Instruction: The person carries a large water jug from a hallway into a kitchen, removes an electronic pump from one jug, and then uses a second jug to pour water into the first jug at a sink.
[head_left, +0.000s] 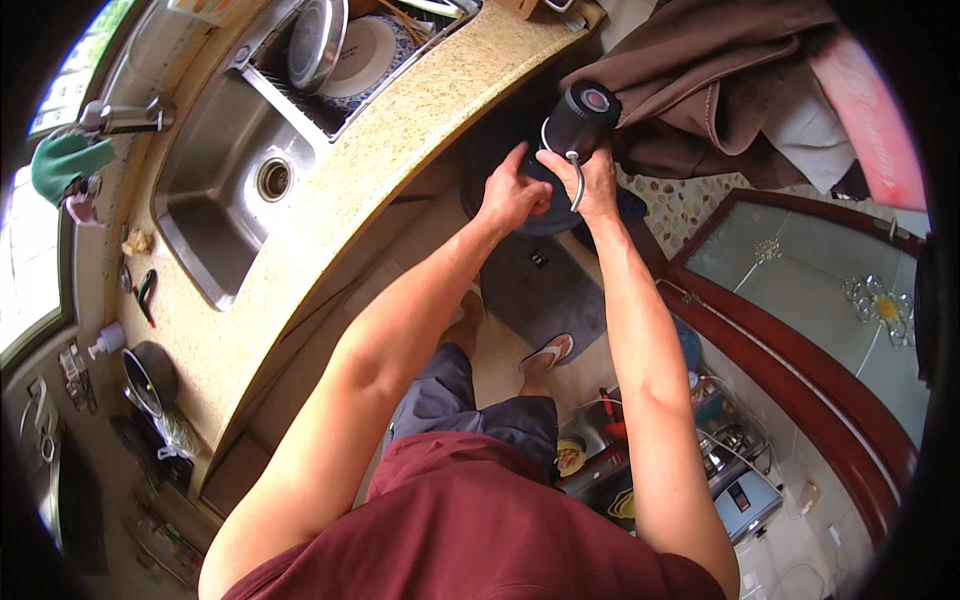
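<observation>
A black cylindrical electric water pump (577, 124) with a round button on its top is in my right hand (598, 184), whose fingers wrap its lower side. Its curved metal spout (577, 184) points down towards my wrist. Just left of the pump, my left hand (514, 193) holds nothing; the index finger is stretched out and the others are curled. Behind and below both hands sits a dark blue rounded container (553, 221), mostly hidden. Whether the pump touches it, I cannot tell.
A stone counter (360, 199) with a steel sink (217, 195) and a dish rack holding a plate (367, 64) runs along the left. Brown cloth (697, 75) hangs at the upper right. A glass-panelled door (810, 262) stands on the right. A dark mat (544, 292) lies underfoot.
</observation>
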